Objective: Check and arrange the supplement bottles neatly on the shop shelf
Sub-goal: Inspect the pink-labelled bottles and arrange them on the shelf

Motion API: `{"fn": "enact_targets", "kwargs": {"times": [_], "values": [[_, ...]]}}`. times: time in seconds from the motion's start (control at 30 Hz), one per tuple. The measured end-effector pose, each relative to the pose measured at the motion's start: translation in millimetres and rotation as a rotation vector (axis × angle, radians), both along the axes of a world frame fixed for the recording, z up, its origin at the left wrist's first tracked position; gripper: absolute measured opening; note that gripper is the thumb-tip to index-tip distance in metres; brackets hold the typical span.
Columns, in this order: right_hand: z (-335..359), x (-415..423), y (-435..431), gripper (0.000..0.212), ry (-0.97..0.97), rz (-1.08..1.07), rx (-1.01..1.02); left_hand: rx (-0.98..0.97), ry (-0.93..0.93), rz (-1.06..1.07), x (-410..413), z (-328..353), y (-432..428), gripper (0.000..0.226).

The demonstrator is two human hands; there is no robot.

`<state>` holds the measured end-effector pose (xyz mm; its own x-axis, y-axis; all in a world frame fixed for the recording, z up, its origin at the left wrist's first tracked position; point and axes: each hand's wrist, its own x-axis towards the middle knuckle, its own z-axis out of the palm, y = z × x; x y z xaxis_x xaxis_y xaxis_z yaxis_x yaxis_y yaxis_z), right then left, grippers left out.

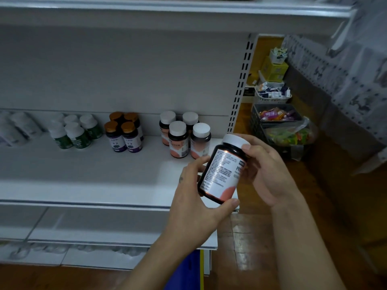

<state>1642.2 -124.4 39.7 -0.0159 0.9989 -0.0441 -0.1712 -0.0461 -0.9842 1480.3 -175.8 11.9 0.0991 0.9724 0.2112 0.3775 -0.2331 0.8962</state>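
A dark supplement bottle (222, 174) with a white cap and a white-and-orange label is tilted in front of the shelf's right end, its printed label side facing me. My left hand (194, 206) grips its base from below and the left. My right hand (266, 170) holds its upper part near the cap. On the white shelf (88, 168) behind stand several matching white-capped bottles (184, 137), a cluster of gold-capped bottles with purple labels (124, 132), a group of white-capped green bottles (75, 130), and blurred white bottles (16, 128) at the far left.
The shelf's slotted upright (240, 80) stands just right of the bottles. Beyond it, baskets with small boxes (272, 95) and bright packets (278, 118) sit on a wooden floor. A lower shelf (104, 227) juts out below my arms. Another shelf board (167, 7) runs overhead.
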Motion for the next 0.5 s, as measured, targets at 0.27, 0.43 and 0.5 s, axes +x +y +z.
{"fn": "enact_targets", "kwargs": {"times": [0.27,0.43,0.5], "values": [[1,8,4,0.010,-0.073,-0.021,0.024,-0.039,0.086,-0.012,12,-3,-1,0.083],[6,10,6,0.013,-0.059,-0.044,0.025,-0.047,0.111,-0.012,18,0,4,0.086],[10,8,7,0.023,-0.049,-0.060,0.027,-0.032,0.110,0.003,19,2,8,0.081]]}}
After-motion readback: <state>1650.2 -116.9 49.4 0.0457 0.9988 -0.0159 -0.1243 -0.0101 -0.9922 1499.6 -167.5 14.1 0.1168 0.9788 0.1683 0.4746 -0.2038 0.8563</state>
